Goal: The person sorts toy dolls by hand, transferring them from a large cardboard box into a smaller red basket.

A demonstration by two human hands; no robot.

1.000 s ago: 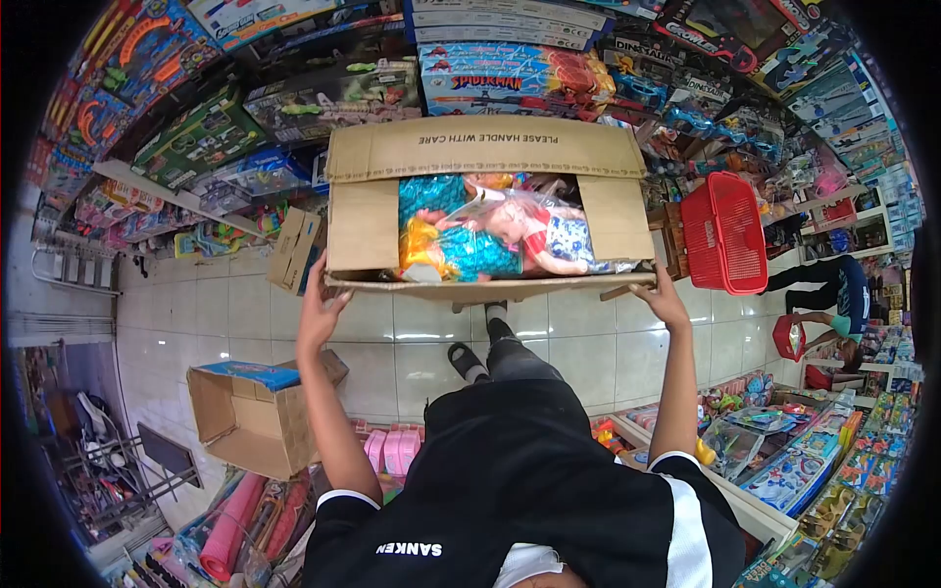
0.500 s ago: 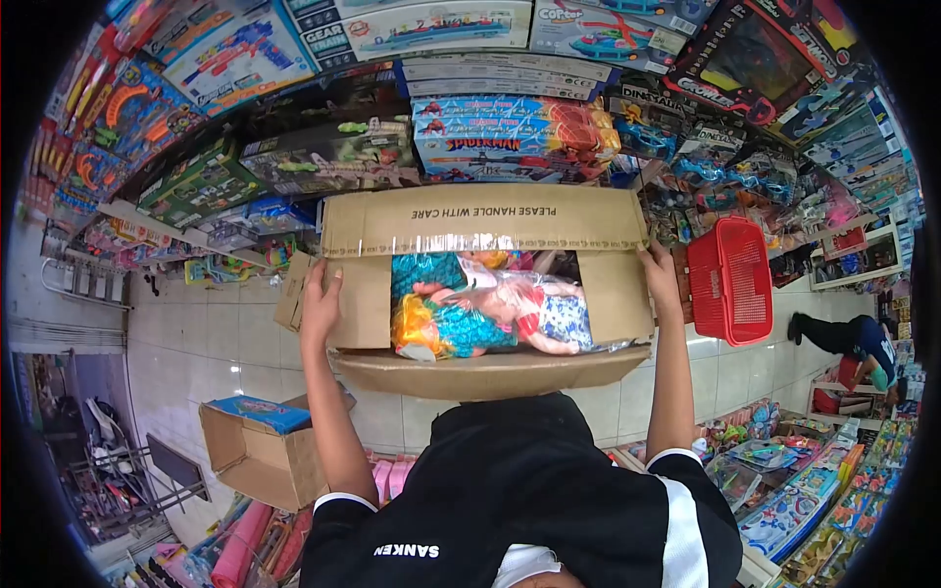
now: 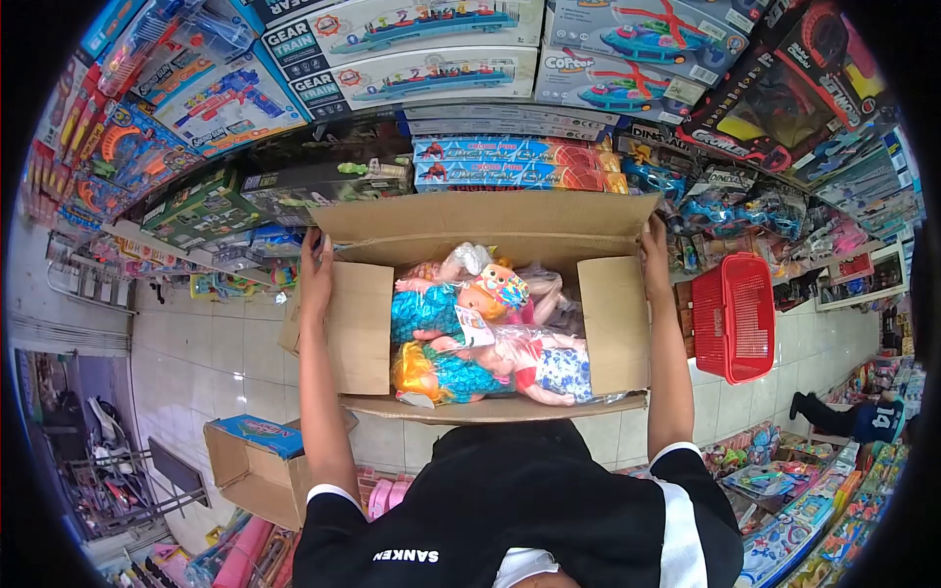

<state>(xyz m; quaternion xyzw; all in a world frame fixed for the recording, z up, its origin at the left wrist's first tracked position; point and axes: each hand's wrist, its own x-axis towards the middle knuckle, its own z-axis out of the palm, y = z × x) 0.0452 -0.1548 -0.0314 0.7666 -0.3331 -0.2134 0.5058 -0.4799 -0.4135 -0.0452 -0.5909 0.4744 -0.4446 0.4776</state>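
Between my hands is a large cardboard box (image 3: pixel 359 323) with its flaps unfolded. Inside lie several dolls (image 3: pixel 554 370) in clear plastic wrap, some with blue-green scaly tails and orange hair. My left hand (image 3: pixel 316 263) grips the far left corner of the box, beside the raised far flap (image 3: pixel 480 220). At the far right corner, my right hand (image 3: pixel 655 257) holds the box in the same way. The fingertips of both hands are partly hidden behind the cardboard.
Toy boxes (image 3: pixel 441 73) fill the shelves ahead. A red plastic basket (image 3: pixel 733 318) stands to the right, and an open carton (image 3: pixel 257 461) lies at the lower left. Another person (image 3: pixel 853 416) bends down at the far right.
The far flap has swung up and away, from lying partly over the box to standing open. More dolls show inside. Both hands have moved slightly farther away, still on the box.
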